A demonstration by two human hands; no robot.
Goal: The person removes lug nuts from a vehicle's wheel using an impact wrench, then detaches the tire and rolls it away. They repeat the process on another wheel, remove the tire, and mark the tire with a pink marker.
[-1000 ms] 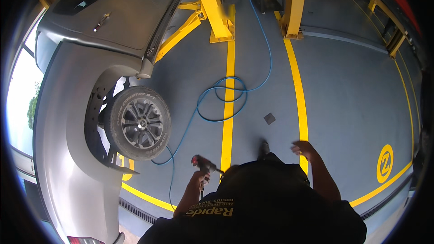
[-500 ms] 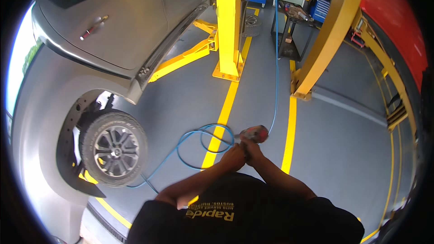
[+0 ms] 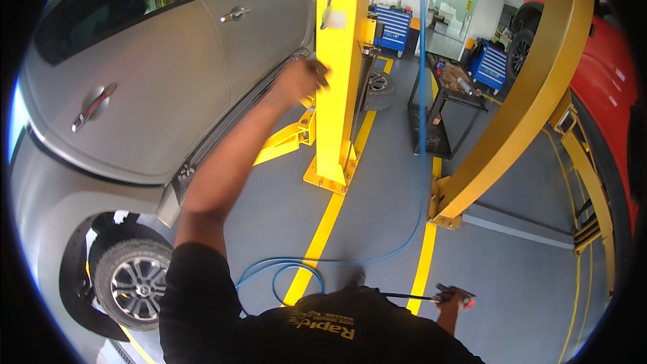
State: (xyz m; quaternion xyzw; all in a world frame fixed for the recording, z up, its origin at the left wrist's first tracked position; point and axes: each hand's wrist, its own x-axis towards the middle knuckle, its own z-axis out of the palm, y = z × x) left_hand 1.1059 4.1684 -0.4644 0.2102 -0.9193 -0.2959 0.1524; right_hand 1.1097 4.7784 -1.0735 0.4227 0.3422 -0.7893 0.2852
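My left hand (image 3: 300,82) is raised on an outstretched arm beside the yellow lift post (image 3: 338,94). Motion blurs its fingers, so I cannot tell whether they are closed. Just above the hand, a thin dark rod and a blurred pale piece (image 3: 333,19) show on the post. Low at the right, my right hand (image 3: 450,300) grips a red and black impact wrench (image 3: 467,302). A thin dark shaft (image 3: 408,296) extends leftward from there toward my body. Contact between the left hand and the post is unclear.
A silver vehicle (image 3: 155,87) with a wheel (image 3: 140,284) at its arch stands left. Loops of blue air hose (image 3: 416,222) lie on the floor. A second yellow post (image 3: 499,155), a black cart (image 3: 438,104), blue tool cabinets (image 3: 392,29) and a red vehicle (image 3: 610,94) are beyond.
Both hands were together at the impact wrench. My left hand has let go and risen toward the lift post. My right hand has carried the wrench down and right. The view has tilted up.
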